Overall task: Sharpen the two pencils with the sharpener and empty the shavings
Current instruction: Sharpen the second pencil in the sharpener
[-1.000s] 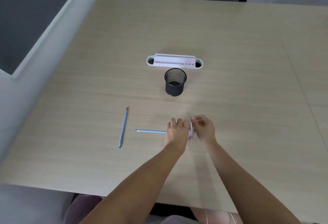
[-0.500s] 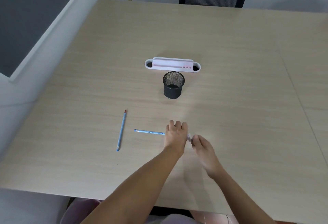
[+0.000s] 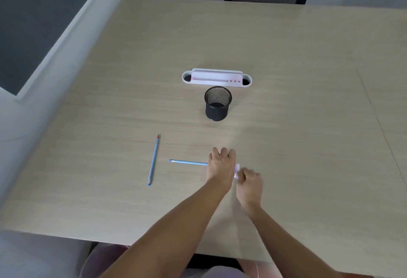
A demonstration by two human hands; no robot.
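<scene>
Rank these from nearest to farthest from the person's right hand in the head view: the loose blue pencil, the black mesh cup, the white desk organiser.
From the right hand:
1. Black mesh cup, straight ahead near the table's middle.
2. Loose blue pencil, off to the left, lying untouched.
3. White desk organiser, just behind the cup, farthest.

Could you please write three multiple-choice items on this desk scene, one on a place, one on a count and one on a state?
1. Where does the black mesh cup stand?
A. Just nearer the person than the white and pink desk organiser
B. At the table's left edge
C. On the chair

2. How many blue pencils show?
A. One
B. Two
C. Four

3. What does the left hand do?
A. Lies flat
B. Grips a blue pencil
C. Holds the cup

Answers: 1 A, the cup stands just before the organiser. 2 B, one held, the other pencil lying free. 3 B, its fingers curl round the shaft.
</scene>
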